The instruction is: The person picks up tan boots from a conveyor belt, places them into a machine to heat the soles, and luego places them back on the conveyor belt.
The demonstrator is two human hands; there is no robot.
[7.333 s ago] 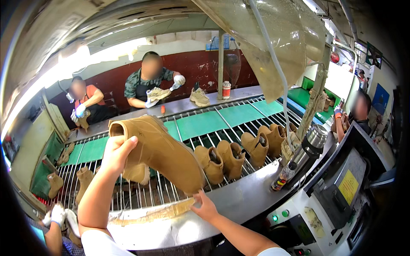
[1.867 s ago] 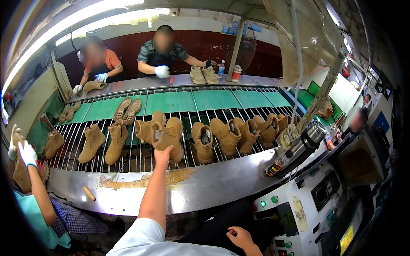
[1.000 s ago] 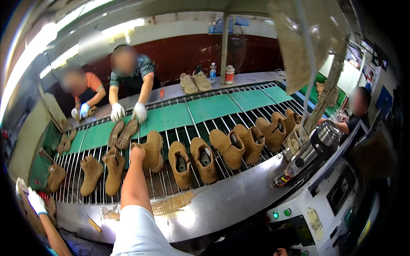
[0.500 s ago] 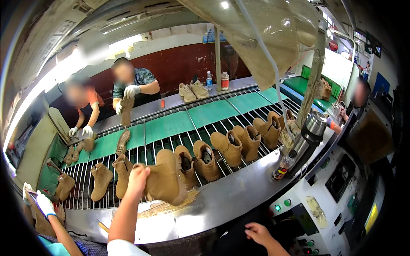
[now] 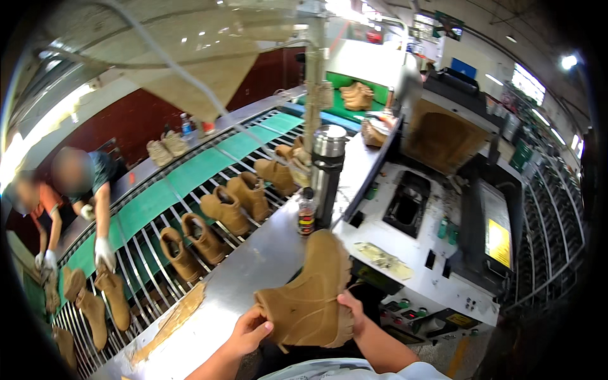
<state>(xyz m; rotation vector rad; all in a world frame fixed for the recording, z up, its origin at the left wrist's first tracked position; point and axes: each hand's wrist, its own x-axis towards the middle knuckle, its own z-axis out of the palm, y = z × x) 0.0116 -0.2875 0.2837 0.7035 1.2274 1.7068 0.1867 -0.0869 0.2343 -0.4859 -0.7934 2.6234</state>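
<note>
Both my hands hold a tan boot (image 5: 305, 301) in front of me. It lies sideways, its toe pointing away from me and its sole on the right. My left hand (image 5: 250, 330) pinches the rim of the boot's collar, thumb on the outside. My right hand (image 5: 352, 313) is closed on the sole edge near the heel; some of its fingers are hidden behind the boot. Beyond it, a steel thermos (image 5: 328, 168) and a small clear bottle (image 5: 306, 212) stand on the metal ledge.
Several tan boots (image 5: 225, 210) stand along the conveyor rack (image 5: 155, 247) on the left. Two co-workers are across it; one gloved hand (image 5: 104, 253) touches a boot. To the right is a white machine (image 5: 396, 250) with an opened lid (image 5: 446, 136). Plastic sheeting (image 5: 183, 69) hangs above.
My view has swung right toward the machine. The boot, earlier in my left hand alone, is now also gripped by my right. A co-worker's gloved hand has come down to a boot.
</note>
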